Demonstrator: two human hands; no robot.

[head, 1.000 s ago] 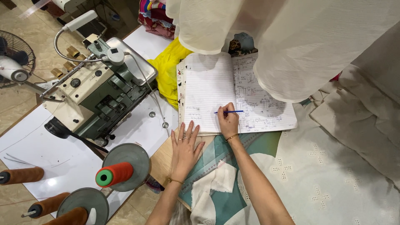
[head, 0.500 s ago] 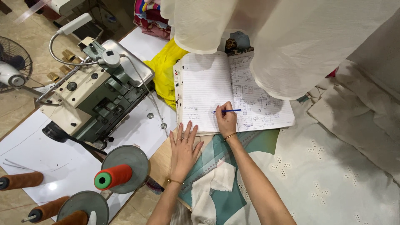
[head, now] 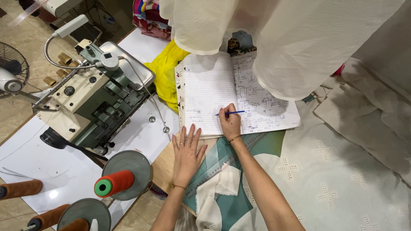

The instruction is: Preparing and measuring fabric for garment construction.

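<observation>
An open lined notebook (head: 209, 90) lies on the work surface, its right page partly under hanging cream fabric (head: 291, 38). My right hand (head: 230, 123) holds a blue pen (head: 231, 113) with the tip on the lower part of the left page. My left hand (head: 187, 149) rests flat, fingers spread, on teal and white cloth (head: 231, 188) just below the notebook, holding nothing. A transparent ruler (head: 222, 160) lies across that cloth beside my left hand.
A cream and green industrial sewing machine (head: 90, 102) stands at left on a white table (head: 51, 171). Orange thread cones (head: 114, 183) on grey discs sit at lower left. Yellow fabric (head: 165, 70) lies beside the notebook. Embroidered white cloth (head: 342, 171) covers the right. A fan (head: 10, 72) is at far left.
The view has shifted slightly; my right hand keeps the pen on the left page with small movement, and my left hand stays flat on the cloth.
</observation>
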